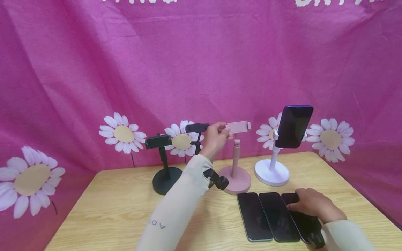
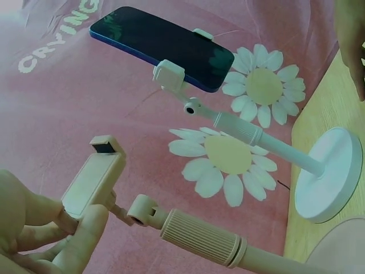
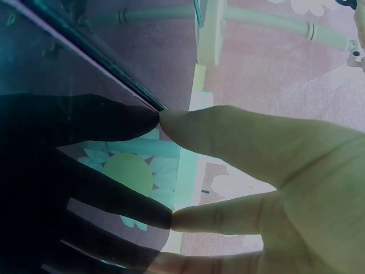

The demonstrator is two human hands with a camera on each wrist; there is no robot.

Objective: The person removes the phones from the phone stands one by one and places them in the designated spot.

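My left hand (image 1: 216,136) pinches the left end of the clamp (image 1: 237,127) on a pink phone stand (image 1: 236,158) between thumb and fingers. That clamp holds no phone, and in the left wrist view its jaw with a dark pad faces up. Three dark phones lie side by side on the table: a left phone (image 1: 255,217), a middle phone (image 1: 279,217) and a right phone (image 1: 304,223). My right hand (image 1: 317,205) rests on the right phone; its thumb and fingertips (image 3: 185,220) touch the glossy screen, where they are mirrored. Part of that phone is hidden under the hand.
A white stand (image 1: 272,172) at the back right holds an upright phone (image 1: 294,126). To the left are a black stand (image 1: 167,179) and another black phone clamp (image 1: 196,128), partly behind my left arm. A pink flowered cloth hangs behind the wooden table (image 1: 122,202).
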